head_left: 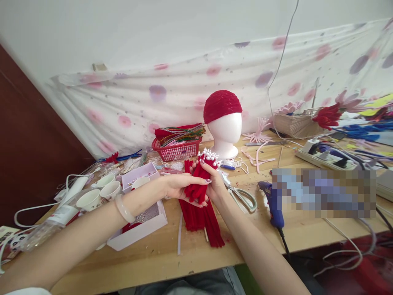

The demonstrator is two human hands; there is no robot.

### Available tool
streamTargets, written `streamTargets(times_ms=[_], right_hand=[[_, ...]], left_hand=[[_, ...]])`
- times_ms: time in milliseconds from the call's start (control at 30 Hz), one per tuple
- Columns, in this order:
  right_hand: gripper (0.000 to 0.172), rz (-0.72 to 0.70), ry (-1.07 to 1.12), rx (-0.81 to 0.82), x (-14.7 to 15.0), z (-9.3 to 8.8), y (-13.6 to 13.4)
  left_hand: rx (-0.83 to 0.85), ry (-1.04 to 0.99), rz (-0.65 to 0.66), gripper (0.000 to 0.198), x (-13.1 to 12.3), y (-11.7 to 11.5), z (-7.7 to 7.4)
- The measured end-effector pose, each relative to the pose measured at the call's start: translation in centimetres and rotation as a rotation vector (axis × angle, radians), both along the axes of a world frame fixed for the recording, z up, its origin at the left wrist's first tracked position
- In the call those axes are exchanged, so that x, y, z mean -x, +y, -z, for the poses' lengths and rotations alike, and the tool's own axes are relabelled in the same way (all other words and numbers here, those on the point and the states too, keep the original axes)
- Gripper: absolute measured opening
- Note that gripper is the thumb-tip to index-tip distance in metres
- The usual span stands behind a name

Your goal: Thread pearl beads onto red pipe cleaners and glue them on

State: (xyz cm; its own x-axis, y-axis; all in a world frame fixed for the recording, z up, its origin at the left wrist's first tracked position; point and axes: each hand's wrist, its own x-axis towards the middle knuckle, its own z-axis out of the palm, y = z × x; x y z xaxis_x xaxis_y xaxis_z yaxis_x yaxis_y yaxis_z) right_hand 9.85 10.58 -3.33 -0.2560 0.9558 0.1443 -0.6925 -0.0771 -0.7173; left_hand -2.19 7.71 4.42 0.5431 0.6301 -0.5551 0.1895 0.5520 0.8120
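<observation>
Both my hands hold a bundle of red pipe cleaners (196,190) above the middle of the table. White pearl beads (210,155) stick up in a cluster at its top. My left hand (179,184) cups the bundle from the left and below, its thumb laid across the front. Around the right side and top wraps my right hand (215,180), its thumb close to the pearls; some of its fingers are hidden. Just beneath lie long straight red pipe cleaners (216,231). Behind the bundle stands a white foam head (225,135) wearing a red wrapped cap (222,106).
Scissors (245,198) and a blue glue gun (274,205) lie to the right, near a power strip (325,157) with cables. A red basket (176,150) stands behind. Left are paper cups (89,200) and a white box (138,235) with beads.
</observation>
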Motion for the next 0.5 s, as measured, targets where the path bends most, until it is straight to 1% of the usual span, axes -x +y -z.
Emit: streamTargets(times_ms=[67, 133, 200, 267, 300, 367, 433, 500], right_hand=[[0.027, -0.002, -0.019, -0.001, -0.1, -0.5, -0.2], [0.024, 0.017, -0.052, -0.038, -0.3, -1.5, -0.6], [0.020, 0.057, -0.089, -0.106, -0.5, -3.1, -1.2], [0.015, 0.095, -0.129, -0.188, -0.4, -5.1, -1.8], [0.012, 0.104, -0.154, -0.228, -0.2, -6.0, -2.2], [0.010, 0.116, -0.212, -0.292, 0.5, -7.3, -3.1], [0.011, 0.131, -0.288, -0.334, 1.5, -7.7, -4.2], [0.017, 0.153, -0.374, -0.358, 2.4, -7.3, -5.3]], left_hand=[[0.054, -0.059, -0.104, 0.012, -0.1, -0.7, 0.0], [0.106, -0.138, -0.240, 0.013, 0.1, -2.0, -0.1], [0.151, -0.242, -0.405, 0.026, 0.4, -3.7, -0.1], [0.185, -0.355, -0.574, 0.045, 0.7, -5.7, 0.1], [0.199, -0.409, -0.652, 0.048, 0.8, -6.5, 0.2], [0.218, -0.518, -0.771, 0.049, 0.7, -7.7, 0.7], [0.229, -0.619, -0.869, 0.047, 0.3, -8.0, 1.4], [0.240, -0.694, -0.966, 0.044, -0.1, -7.7, 2.3]])
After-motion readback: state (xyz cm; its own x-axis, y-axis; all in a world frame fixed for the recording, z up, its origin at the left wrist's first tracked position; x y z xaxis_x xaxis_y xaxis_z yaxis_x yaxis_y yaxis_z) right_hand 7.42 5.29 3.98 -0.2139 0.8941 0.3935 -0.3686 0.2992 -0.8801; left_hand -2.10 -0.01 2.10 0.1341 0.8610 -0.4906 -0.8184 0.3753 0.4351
